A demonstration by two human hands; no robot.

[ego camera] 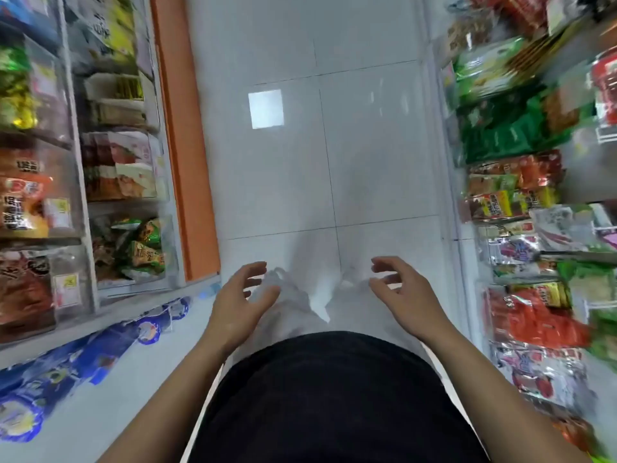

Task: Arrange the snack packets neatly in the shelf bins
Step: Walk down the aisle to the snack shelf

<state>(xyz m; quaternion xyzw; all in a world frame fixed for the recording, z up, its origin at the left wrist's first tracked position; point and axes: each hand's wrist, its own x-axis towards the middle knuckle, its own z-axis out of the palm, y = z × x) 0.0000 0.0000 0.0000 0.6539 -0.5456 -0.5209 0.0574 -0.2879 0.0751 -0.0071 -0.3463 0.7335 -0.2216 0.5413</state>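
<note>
Fingers (255,266) of left hand (238,295) and right hand (402,292) are hanging loosely curled, holding nothing, mid-aisle, while snack packets (147,252) are lying in shelf bins (169,235) either side; seemingly between picks, next needing a reach into one untidy bin.

A single wide-angle camera on the person's head looks steeply down at the tiled floor (283,182), with shelf bins (168,248) close along frame left and snack packets (521,192) along frame right.
</note>
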